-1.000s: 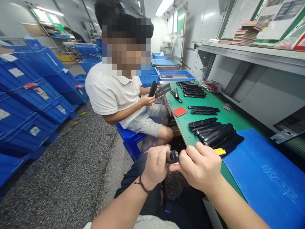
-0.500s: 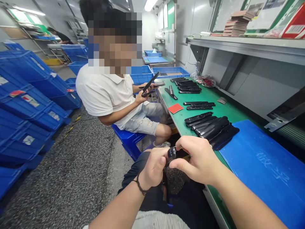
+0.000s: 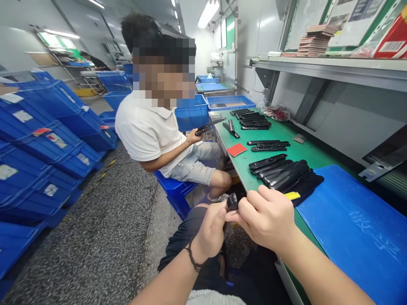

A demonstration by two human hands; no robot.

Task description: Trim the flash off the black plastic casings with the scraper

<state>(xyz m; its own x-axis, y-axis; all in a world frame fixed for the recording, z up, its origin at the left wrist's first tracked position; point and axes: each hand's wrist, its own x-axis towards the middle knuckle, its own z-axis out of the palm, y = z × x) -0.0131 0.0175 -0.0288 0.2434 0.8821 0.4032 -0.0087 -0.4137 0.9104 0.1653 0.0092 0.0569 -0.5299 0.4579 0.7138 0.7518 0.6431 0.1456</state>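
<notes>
My left hand (image 3: 211, 231) is closed around a glossy black part (image 3: 232, 202), whose rounded end shows above the fingers. Close against it on the right, my right hand (image 3: 267, 216) is closed on a yellow-handled tool (image 3: 292, 195); the handle sticks out behind the knuckles, and the tool's tip is hidden by the fingers. Beyond my hands, a pile of long black parts (image 3: 286, 173) lies on the green table (image 3: 241, 167), beside a blue mat (image 3: 359, 220).
A seated person (image 3: 152, 127) in a white shirt holds black parts at the left of the table. Smaller groups of black parts (image 3: 269, 145) and a red card (image 3: 237, 150) lie farther back. Blue crates (image 3: 41, 140) are stacked at the left; a shelf (image 3: 330, 65) overhangs the right.
My right hand has closed its fingers, and the yellow handle now shows. The seated person's hands and black parts have shifted. The whole view has moved slightly.
</notes>
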